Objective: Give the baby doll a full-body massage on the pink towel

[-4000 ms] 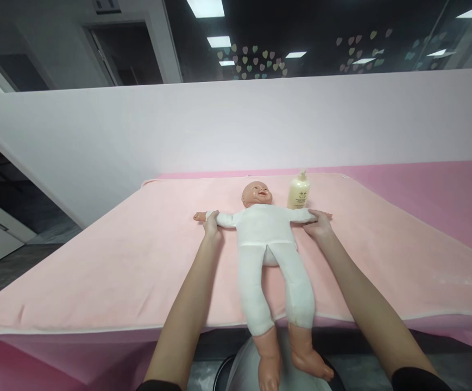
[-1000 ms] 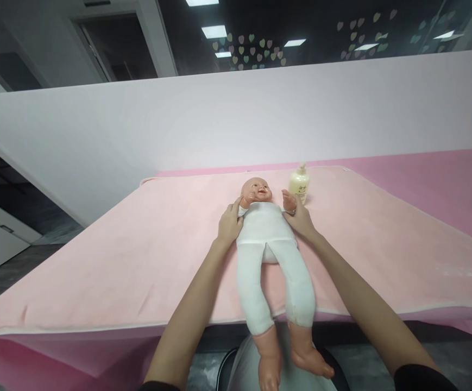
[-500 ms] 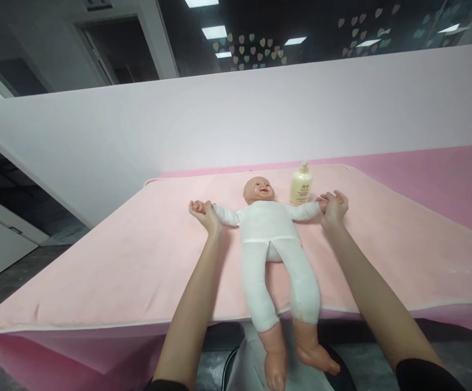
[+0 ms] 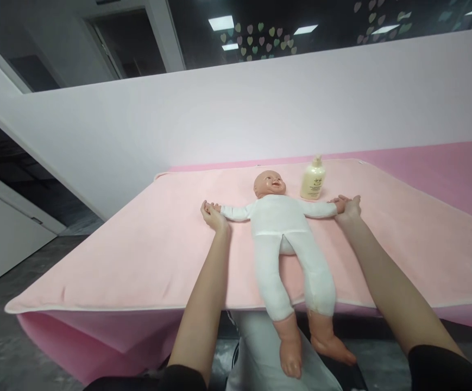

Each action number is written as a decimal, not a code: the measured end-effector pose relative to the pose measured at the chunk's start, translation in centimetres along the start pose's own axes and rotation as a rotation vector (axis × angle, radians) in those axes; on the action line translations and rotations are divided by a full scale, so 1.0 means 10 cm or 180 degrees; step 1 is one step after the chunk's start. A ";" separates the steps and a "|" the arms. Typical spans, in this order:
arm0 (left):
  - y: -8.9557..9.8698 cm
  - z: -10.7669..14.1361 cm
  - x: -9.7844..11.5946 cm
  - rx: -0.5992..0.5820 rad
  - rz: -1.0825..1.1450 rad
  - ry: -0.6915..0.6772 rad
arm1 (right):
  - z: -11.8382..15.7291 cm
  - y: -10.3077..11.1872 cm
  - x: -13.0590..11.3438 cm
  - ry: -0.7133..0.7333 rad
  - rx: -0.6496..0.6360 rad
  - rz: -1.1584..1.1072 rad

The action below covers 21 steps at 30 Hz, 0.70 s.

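Note:
A baby doll (image 4: 282, 214) in a white outfit lies face up on a pink cloth (image 4: 138, 255), arms spread wide, its bare feet hanging past the near edge. My left hand (image 4: 214, 215) is closed round the doll's hand on the left side. On the right, my right hand (image 4: 348, 209) holds the doll's other hand, with the fingers partly hidden behind it. A pale yellow pump bottle (image 4: 313, 179) stands upright beside the doll's head, a little beyond the outstretched arm near my right hand.
Behind the cloth rises a white partition wall (image 4: 236, 108) with dark glass above it. A pink cover (image 4: 109, 342) hangs down at the table's front. My lap in grey cloth (image 4: 256, 347) shows below the doll's legs.
The view has shifted, so the scene sits slightly farther right and higher. The doll's arm at my left hand looks straighter and more level. Both hands still hold the doll's hands.

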<state>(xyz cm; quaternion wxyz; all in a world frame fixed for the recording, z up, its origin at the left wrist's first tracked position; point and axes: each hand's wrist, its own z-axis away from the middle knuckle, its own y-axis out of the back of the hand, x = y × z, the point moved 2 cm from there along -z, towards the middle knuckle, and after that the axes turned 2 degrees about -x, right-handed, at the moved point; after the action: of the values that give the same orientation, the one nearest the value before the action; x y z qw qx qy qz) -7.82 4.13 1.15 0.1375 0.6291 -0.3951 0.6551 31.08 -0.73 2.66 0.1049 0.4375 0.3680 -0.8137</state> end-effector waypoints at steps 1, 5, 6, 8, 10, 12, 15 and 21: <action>0.01 0.00 0.00 0.0021 0.0038 0.0042 | 0.00 0.00 0.00 -0.0013 -0.0025 -0.0006; 0.08 0.01 0.02 0.0056 0.0015 0.0193 | 0.00 0.01 0.00 -0.0135 -0.0176 -0.0126; 0.09 0.01 0.03 0.0039 0.0025 0.0208 | 0.01 0.01 0.01 -0.0161 -0.0199 -0.0195; 0.10 0.01 0.03 -0.0040 0.0109 0.0260 | 0.03 0.00 0.01 -0.0195 -0.0220 -0.0326; 0.10 -0.02 0.03 -0.0139 0.0235 0.0359 | 0.05 0.00 0.02 -0.0219 -0.0214 -0.0379; 0.08 -0.06 0.01 -0.0197 0.0326 0.0483 | 0.07 0.00 0.02 -0.0248 -0.0233 -0.0379; 0.06 -0.14 -0.03 -0.0145 0.0386 0.0535 | 0.05 0.01 0.01 -0.0287 -0.0225 -0.0368; 0.03 -0.10 -0.09 -0.0650 -0.0046 0.0319 | 0.11 -0.08 0.18 0.0383 0.0061 0.0270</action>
<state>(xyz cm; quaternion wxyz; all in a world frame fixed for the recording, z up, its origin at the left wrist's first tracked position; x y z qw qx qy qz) -8.54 4.94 0.31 0.2252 0.5811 -0.4479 0.6411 28.97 -0.67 2.03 0.1128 0.5018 0.3469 -0.7843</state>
